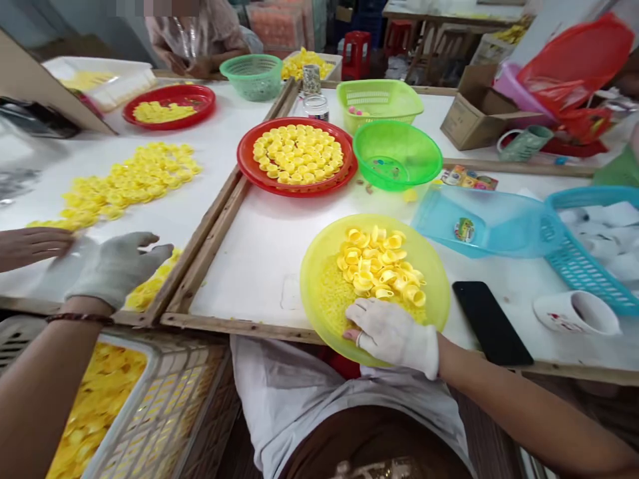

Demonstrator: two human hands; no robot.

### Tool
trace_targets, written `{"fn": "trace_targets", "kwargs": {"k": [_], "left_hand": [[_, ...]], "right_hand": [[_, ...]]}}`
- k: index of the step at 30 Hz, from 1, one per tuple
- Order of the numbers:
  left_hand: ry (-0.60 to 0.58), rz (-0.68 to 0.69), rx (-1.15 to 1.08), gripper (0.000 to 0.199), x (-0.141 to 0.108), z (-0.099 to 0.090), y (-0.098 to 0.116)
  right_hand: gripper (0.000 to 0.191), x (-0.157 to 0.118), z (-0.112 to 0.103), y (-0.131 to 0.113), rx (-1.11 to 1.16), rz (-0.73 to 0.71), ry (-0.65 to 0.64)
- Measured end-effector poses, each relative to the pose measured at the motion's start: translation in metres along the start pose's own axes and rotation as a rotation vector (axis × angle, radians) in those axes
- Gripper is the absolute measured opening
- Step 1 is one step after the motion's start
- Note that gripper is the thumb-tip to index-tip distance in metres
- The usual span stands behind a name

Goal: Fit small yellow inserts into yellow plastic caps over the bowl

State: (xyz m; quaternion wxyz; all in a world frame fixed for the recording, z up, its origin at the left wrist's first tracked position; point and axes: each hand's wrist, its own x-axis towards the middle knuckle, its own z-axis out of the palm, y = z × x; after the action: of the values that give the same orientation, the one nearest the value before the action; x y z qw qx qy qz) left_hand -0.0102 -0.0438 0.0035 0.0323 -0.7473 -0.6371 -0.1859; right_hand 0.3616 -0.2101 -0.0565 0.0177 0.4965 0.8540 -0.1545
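Note:
My left hand [117, 268], in a white glove with a beaded band at the wrist, reaches over the left table with its fingers stretched out and apart. Just below its fingertips lie small yellow ring-shaped plastic pieces [144, 291]. My right hand [392, 332], also gloved with a bare thumb tip, is curled low inside a round yellow basin [319, 249]. Tiny yellow grains cover the basin's left floor, and a heap of yellow ring-shaped pieces [374, 259] lies beyond the fingers. Whatever the curled fingers hold is hidden.
Another person's hand [37, 247] is beside my left hand. A red plate [244, 163] of yellow pieces, a green bowl [429, 156], a blue scoop-like tray [519, 229], a phone [492, 326] and a cup [554, 313] stand around. Wooden strips [200, 259] edge the tables; a crate [164, 399] is below.

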Motion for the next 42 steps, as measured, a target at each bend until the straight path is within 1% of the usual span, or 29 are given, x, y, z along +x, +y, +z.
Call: {"fn": "trace_targets", "kwargs": {"k": [1,2,3,4,5,6,7,9,10,12,14,16,17,19,21,23,25,27,29,30,36,39,42], "left_hand": [[0.012,0.004,-0.008,0.024,0.006,0.007,0.012],[0.024,0.05,-0.047,0.023,0.009,0.013,0.029],[0.028,0.144,-0.118,0.022,0.01,0.019,0.05],[0.02,0.286,-0.208,0.021,0.008,0.026,0.075],[-0.018,0.449,-0.292,0.019,0.004,0.034,0.101],[-0.084,0.563,-0.344,0.018,-0.001,0.042,0.128],[-0.167,0.651,-0.343,0.02,-0.005,0.051,0.154],[-0.306,0.752,-0.251,0.025,-0.011,0.071,0.197],[-0.358,0.779,-0.183,0.027,-0.011,0.08,0.212],[-0.417,0.799,-0.071,0.028,-0.008,0.095,0.231],[-0.43,0.788,-0.05,0.026,-0.003,0.104,0.236],[-0.42,0.738,-0.124,0.023,0.0,0.106,0.232],[-0.411,0.701,-0.182,0.022,0.0,0.105,0.228],[-0.4,0.607,-0.287,0.019,-0.002,0.102,0.22],[-0.399,0.527,-0.34,0.018,-0.005,0.098,0.213],[-0.4,0.508,-0.328,0.02,-0.008,0.096,0.213],[-0.419,0.556,-0.24,0.023,-0.008,0.096,0.217],[-0.464,0.604,-0.089,0.024,-0.007,0.096,0.224],[-0.494,0.612,0.038,0.023,-0.004,0.097,0.229],[-0.494,0.61,0.067,0.023,-0.003,0.097,0.23],[-0.431,0.653,0.028,0.024,-0.003,0.097,0.226],[-0.448,0.691,0.069,0.026,-0.004,0.097,0.231],[-0.45,0.705,0.084,0.021,-0.002,0.098,0.236]], "right_hand": [[0.032,0.0,0.001,0.001,0.024,0.021,-0.027],[0.034,0.0,0.003,0.003,0.059,0.045,-0.045],[0.035,0.0,0.004,0.006,0.107,0.06,-0.052],[0.035,0.001,0.005,0.008,0.175,0.067,-0.049],[0.035,0.001,0.005,0.011,0.269,0.072,-0.039],[0.035,0.001,0.005,0.013,0.389,0.08,-0.018],[0.034,0.002,0.003,0.016,0.535,0.094,0.011],[0.036,0.003,-0.002,0.02,0.9,0.16,0.078],[0.038,0.003,-0.005,0.022,1.11,0.209,0.111],[0.041,0.005,-0.011,0.026,1.531,0.301,0.187],[0.042,0.006,-0.016,0.03,1.901,0.341,0.281],[0.041,0.007,-0.019,0.036,2.155,0.332,0.374],[0.041,0.009,-0.019,0.038,2.237,0.323,0.403],[0.039,0.011,-0.021,0.042,2.309,0.309,0.434],[0.038,0.015,-0.023,0.043,2.296,0.296,0.454],[0.038,0.019,-0.028,0.041,2.262,0.275,0.472],[0.039,0.023,-0.033,0.038,2.229,0.259,0.472],[0.041,0.025,-0.036,0.035,2.196,0.249,0.474],[0.041,0.025,-0.037,0.034,2.161,0.252,0.489],[0.042,0.024,-0.036,0.034,2.147,0.255,0.502],[0.042,0.021,-0.033,0.038,2.126,0.266,0.563],[0.042,0.022,-0.034,0.037,2.116,0.255,0.566],[0.042,0.023,-0.034,0.037,2.112,0.248,0.572]]}}
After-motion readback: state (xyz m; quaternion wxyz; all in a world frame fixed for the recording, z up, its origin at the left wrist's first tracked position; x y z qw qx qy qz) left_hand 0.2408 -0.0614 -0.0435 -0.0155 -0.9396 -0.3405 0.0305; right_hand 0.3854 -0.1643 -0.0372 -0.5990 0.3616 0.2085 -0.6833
